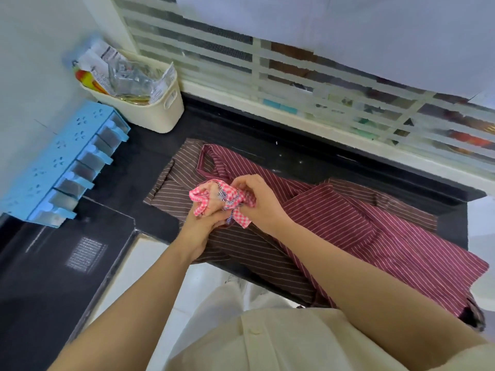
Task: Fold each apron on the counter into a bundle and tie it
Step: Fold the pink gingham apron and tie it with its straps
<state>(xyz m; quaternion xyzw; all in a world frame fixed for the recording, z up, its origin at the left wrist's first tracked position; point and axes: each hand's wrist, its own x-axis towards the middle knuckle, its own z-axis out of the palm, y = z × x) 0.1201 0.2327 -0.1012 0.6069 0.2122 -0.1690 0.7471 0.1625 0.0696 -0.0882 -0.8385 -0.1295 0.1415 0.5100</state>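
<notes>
A small pink-and-white checked apron bundle is held above the counter, wrapped with a blue-and-white twisted string. My left hand grips the bundle from below. My right hand pinches the string at the bundle's right side. Beneath them a maroon striped apron lies spread flat on the black counter, overlapping a brown striped apron that lies under it to the left and front.
A cream basket full of packets stands at the back left corner. A blue spice rack hangs on the left wall. A frosted window runs behind the counter. The maroon apron hangs over the counter's front edge.
</notes>
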